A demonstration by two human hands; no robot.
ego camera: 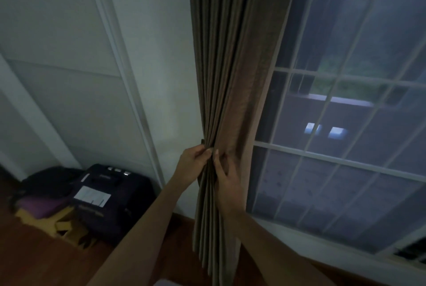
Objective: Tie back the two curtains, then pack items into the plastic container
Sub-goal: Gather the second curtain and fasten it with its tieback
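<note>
Brown curtain (230, 78), hanging bunched beside the window (345, 152), looks soft, weighty and apt to spread, so its gathered waist, gripped by left hand (192, 163) and right hand (227, 179) together, suits tying.

Both bare forearms reach up and forward from the bottom of the view, converging at about the same height. The left grip (193, 162) curls its fingers round the gathered curtain (221, 78) from the left side, thumb on the front folds. The right grip (227, 178) shows its back, thumb pointing up, fingers pinching the folds just beside the left thumb
</note>
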